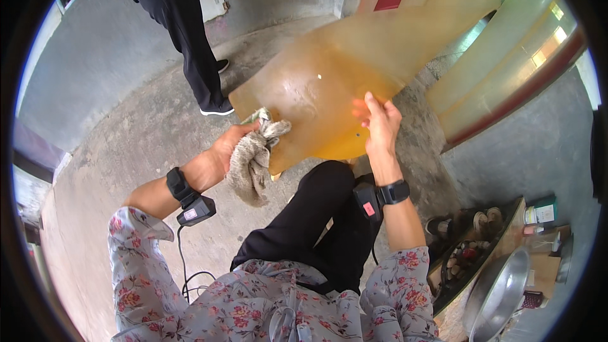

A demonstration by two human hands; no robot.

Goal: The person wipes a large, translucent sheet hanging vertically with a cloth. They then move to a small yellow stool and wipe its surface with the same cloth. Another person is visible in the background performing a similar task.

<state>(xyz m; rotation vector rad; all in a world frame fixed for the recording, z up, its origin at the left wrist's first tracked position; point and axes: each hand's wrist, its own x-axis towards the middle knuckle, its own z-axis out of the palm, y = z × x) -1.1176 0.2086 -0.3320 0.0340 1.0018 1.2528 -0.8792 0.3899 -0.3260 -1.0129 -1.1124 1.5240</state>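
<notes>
A large translucent amber plastic sheet (327, 71) stretches before me, bent and rising toward the upper right. It has wet-looking shiny patches and a small dark hole near its lower edge. My left hand (231, 145) grips a bunched, grey-beige towelling rag (251, 166) at the sheet's left corner; part of the rag lies against the sheet. At the sheet's right edge, my right hand (382, 123) pinches the plastic. Some of its fingertips show reddish through the material. The sheet's lower edge is just above my knee.
A person in black trousers (166, 23) stands on the concrete floor (137, 123) at upper left. More translucent plastic (498, 71) hangs at right. Lower right, a metal basin (498, 294) leans by a low shelf with shoes (487, 221). Cables (183, 266) trail from my wrist devices.
</notes>
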